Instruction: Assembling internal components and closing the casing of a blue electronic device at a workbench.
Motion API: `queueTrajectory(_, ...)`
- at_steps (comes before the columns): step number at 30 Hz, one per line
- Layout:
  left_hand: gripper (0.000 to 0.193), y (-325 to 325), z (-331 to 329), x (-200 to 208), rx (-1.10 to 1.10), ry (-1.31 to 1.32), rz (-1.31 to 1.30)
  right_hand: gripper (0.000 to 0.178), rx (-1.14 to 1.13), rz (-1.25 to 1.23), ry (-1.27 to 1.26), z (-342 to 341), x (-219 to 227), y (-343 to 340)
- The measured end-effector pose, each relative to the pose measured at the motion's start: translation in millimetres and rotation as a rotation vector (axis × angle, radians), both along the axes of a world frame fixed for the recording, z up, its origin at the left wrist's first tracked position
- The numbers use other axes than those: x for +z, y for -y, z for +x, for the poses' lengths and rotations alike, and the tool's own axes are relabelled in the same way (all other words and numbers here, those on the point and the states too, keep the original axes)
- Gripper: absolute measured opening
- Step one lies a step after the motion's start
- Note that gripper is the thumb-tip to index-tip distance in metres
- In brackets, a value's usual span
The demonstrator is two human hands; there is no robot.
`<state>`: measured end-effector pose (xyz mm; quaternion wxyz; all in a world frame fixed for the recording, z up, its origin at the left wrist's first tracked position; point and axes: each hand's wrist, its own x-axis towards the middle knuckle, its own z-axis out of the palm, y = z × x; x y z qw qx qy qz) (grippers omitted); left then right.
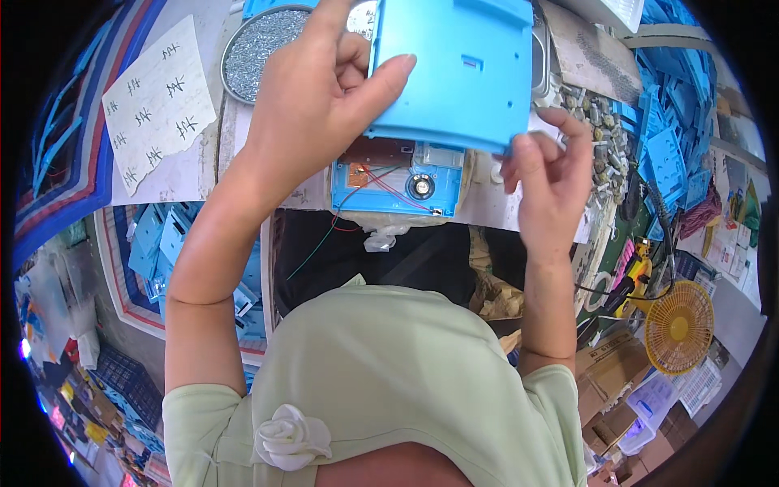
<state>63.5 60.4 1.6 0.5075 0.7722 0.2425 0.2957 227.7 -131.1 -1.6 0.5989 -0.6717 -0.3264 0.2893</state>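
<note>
A light-blue plastic casing panel (454,73) is raised over the bench, its flat face with a small slot toward me. My left hand (324,89) is closed on the panel's left edge, thumb across the face. At the lower right corner, my right hand (552,174) pinches the edge between thumb and curled fingers. Below the panel lies a blue housing (377,197), partly hidden by it. Inside are a round metal-rimmed part (420,187), red and green wires (377,180) and a brown piece (377,152). Loose wires hang over the bench's front edge.
A round tray of small metal screws (264,53) stands left of the panel, beside a handwritten paper sheet (158,105). Small metal parts (600,146) are heaped at right. Blue panels (669,154) pile up beyond them. A yellow fan (680,327) is at lower right.
</note>
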Motion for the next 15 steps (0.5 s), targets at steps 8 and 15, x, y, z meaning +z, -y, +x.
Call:
queueTrajectory(8,0.062,21,-33,-38,-0.124,-0.162,0.235,0.053,0.097,-0.250,0.213,-43,-47,52)
queueTrajectory(15,0.061,21,-45,-44,-0.081,-0.214,0.103,0.054,0.226,-0.244,0.321,-27,-47,33)
